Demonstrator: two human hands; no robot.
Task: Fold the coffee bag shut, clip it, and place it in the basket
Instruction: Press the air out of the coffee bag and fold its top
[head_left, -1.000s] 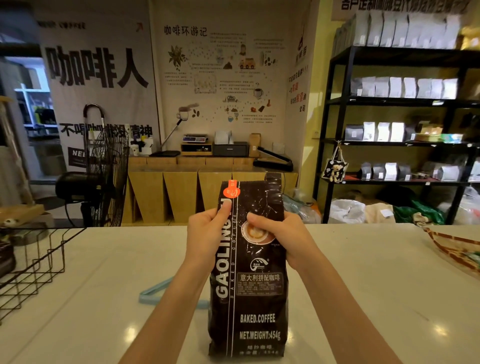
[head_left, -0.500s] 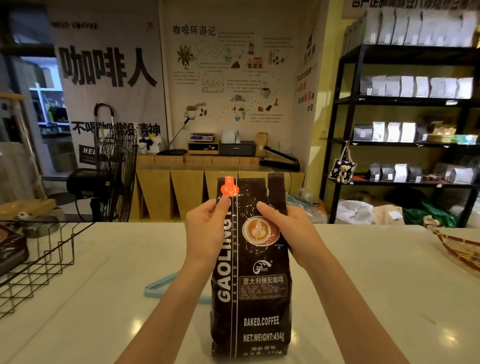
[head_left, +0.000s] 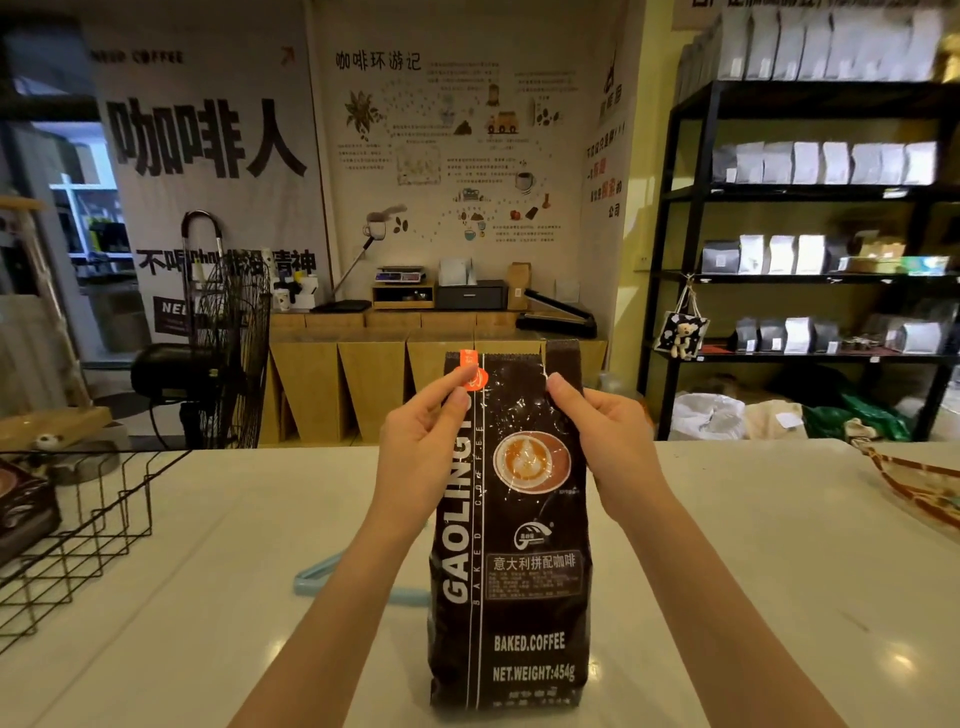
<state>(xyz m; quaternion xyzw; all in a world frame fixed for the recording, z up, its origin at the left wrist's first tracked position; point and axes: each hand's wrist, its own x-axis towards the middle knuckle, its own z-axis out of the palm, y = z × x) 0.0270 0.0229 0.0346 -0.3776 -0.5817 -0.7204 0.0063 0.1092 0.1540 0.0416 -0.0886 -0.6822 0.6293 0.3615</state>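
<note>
A tall black coffee bag (head_left: 511, 582) with white lettering stands upright on the white counter in front of me. Its flat top strip reaches up unfolded, with an orange sticker at the upper left. My left hand (head_left: 423, 457) pinches the bag's upper left edge by the sticker. My right hand (head_left: 608, 441) pinches the upper right edge. A light blue clip (head_left: 322, 579) lies on the counter behind my left forearm, partly hidden by it and the bag. The black wire basket (head_left: 104, 519) sits at the counter's left edge, with a dark packet inside.
A patterned bag (head_left: 924, 483) lies at the counter's far right. Beyond the counter stand a black floor fan (head_left: 228, 332), wooden cabinets and a black shelf rack (head_left: 810, 260) with packets.
Both hands have slid up the bag's sides and apart, from the cup picture toward the top corners. The bag stays upright on the counter.
</note>
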